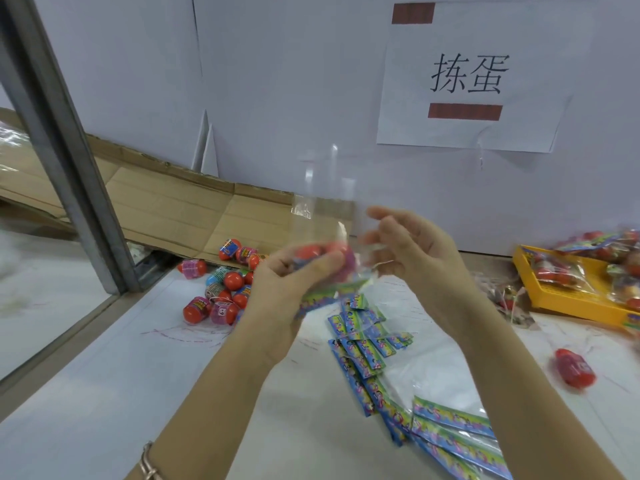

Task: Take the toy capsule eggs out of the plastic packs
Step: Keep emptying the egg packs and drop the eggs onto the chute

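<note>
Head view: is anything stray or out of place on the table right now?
One red capsule egg lies alone at the right, far from the egg pile at the left. Colourful pack strips lie scattered in the middle.

Bright, even light; hands (346, 268) motion-blurred; wide-angle bending at the edges.

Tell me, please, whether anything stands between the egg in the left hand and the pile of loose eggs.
Only the clear plastic pack, which encloses the egg that the left hand grips. Nothing visible lies between that hand and the pile of loose eggs beside it.
</note>
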